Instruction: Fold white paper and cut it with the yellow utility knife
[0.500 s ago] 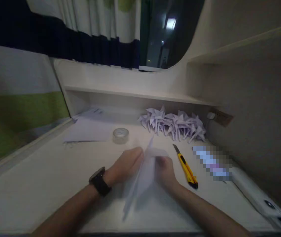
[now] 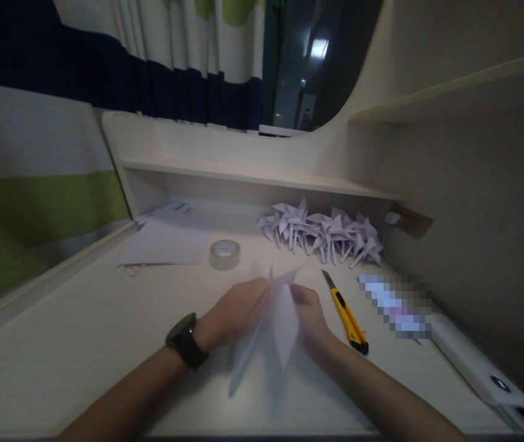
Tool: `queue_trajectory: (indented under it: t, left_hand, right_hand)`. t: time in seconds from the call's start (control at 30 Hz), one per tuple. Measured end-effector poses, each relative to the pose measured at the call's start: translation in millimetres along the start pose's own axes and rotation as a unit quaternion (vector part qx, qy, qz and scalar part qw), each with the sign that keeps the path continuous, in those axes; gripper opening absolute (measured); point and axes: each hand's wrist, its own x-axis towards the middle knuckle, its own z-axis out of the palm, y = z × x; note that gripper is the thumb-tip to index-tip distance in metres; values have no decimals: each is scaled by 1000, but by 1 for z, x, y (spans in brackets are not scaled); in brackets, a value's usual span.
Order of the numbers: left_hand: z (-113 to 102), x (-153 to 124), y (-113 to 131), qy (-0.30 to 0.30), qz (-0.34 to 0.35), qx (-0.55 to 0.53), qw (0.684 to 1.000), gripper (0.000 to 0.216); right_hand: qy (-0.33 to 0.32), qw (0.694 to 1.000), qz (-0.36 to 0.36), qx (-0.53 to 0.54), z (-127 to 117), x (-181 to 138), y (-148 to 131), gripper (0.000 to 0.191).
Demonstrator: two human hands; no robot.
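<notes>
Both hands hold one sheet of white paper (image 2: pixel 275 328) upright over the desk (image 2: pixel 82 344), partly folded. My left hand (image 2: pixel 237 310), with a black watch on its wrist, grips the sheet's left side. My right hand (image 2: pixel 310 319) pinches its right side near the top. The paper's lower corner points down toward the desk's front edge.
A roll of clear tape (image 2: pixel 224 253) lies behind the hands. A yellow utility knife (image 2: pixel 347 316) lies just right of my right hand. A pile of folded paper pinwheels (image 2: pixel 324 236) sits under the shelf. Loose sheets (image 2: pixel 165 242) lie at the back left. A white device (image 2: pixel 478 368) lies far right.
The sheet has been turned and folded closer together between the hands; its upper tip now points up. Both hands stay in about the same place.
</notes>
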Motion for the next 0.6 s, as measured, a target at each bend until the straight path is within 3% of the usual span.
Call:
queue_trajectory:
  t: [0.1,0.2,0.27,0.33,0.4,0.43,0.5,0.6]
  left_hand:
    - [-3,-2,-1,4,52,63,997,27]
    - [-3,-1,1,11,10,23,1000,28]
    - [-1,1,1,5,-48,-67,997,30]
    - [1,4,-1,-17,-79,-174,982,32]
    - [3,6,-2,-34,-76,-243,966,33]
    - [4,7,-2,-33,-74,-250,965,33]
    - [4,5,-1,-14,-77,-208,975,32]
    - [5,1,0,8,-57,-90,994,29]
  right_hand:
    - [-39,997,47,40,2,-2,-1,16]
    - [7,992,-93,-90,-2,-5,-3,16]
    - [36,937,-257,-234,-7,-5,-3,14]
    - [30,841,-414,-347,-13,-4,-3,12]
    - [19,771,-499,-396,-16,-3,-3,15]
    - [21,763,-505,-402,-16,-2,-3,16]
    - [43,806,-451,-380,-13,-2,-4,12]
    - [53,930,-260,-254,-6,-2,-1,14]
